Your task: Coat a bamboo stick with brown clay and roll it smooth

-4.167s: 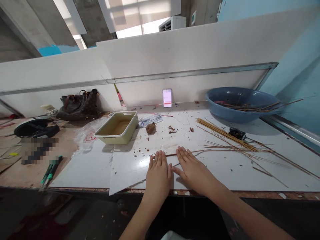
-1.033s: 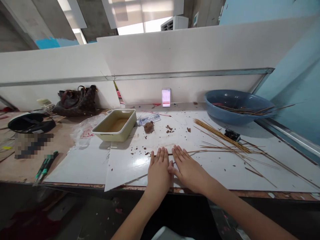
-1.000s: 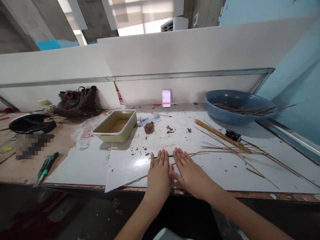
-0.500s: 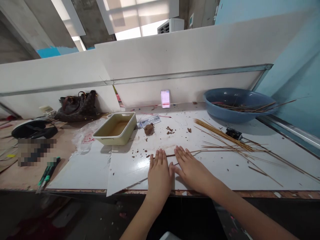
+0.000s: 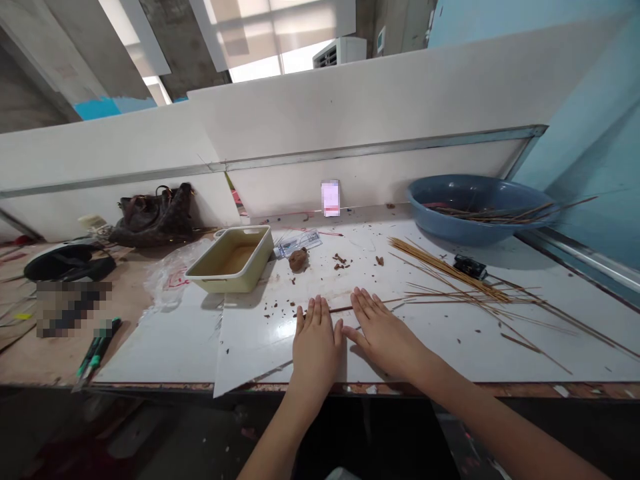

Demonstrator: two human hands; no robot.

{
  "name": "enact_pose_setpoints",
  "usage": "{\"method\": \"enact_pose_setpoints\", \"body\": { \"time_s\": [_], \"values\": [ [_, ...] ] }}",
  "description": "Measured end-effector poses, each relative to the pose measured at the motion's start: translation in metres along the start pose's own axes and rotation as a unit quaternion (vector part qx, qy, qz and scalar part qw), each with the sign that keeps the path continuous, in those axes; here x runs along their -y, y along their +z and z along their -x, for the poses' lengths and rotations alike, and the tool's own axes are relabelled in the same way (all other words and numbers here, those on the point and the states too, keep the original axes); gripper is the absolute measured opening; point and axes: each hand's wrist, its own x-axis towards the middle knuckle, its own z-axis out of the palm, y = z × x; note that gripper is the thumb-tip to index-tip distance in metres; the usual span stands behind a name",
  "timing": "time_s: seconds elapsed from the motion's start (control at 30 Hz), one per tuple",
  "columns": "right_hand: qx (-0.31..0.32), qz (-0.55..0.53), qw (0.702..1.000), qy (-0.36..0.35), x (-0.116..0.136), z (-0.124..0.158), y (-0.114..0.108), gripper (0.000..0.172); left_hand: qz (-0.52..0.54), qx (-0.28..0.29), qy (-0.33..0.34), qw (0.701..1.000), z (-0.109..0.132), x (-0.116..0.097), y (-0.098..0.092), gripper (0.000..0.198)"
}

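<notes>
My left hand [image 5: 316, 343] lies palm down on the white board, fingers stretched out. My right hand [image 5: 384, 333] is also flat and open just to its right, the two thumbs close together. Under the fingers of both runs a thin stick [image 5: 343, 309], its dark brown stretch showing between the hands and its bare end reaching right. How far the brown part goes beneath the palms is hidden. Beyond the fingers sit a brown clay-like lump [image 5: 299, 260] and small brown crumbs [image 5: 341, 261].
A yellow-green basin [image 5: 235, 283] stands at the left, near a handbag [image 5: 155, 217] and green-black cutters [image 5: 99, 350]. At the right lie a bundle of thin sticks [image 5: 440, 267], a small black object [image 5: 470, 267] and a blue tub [image 5: 460, 230] holding sticks. A phone [image 5: 331, 198] leans against the partition.
My hands have slid slightly apart, the left one a little to the left and the right one a little to the right. Both stay flat over the stick.
</notes>
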Motion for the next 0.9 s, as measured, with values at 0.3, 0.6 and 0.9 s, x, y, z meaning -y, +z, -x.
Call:
{"method": "enact_pose_setpoints", "body": {
  "time_s": [0.3, 0.6, 0.9],
  "values": [
    [0.026, 0.009, 1.000, 0.008, 0.003, 0.030, 0.002, 0.089, 0.000, -0.039, 0.021, 0.999, 0.027, 0.006, 0.013, 0.058],
    [0.020, 0.018, 1.000, 0.008, -0.001, 0.015, -0.001, 0.091, 0.007, -0.041, -0.007, 0.999, 0.017, 0.003, 0.010, 0.061],
    [0.009, 0.021, 1.000, 0.003, -0.011, 0.005, 0.005, 0.092, 0.009, -0.028, -0.024, 0.999, 0.008, 0.005, 0.006, 0.061]
  ]
}}
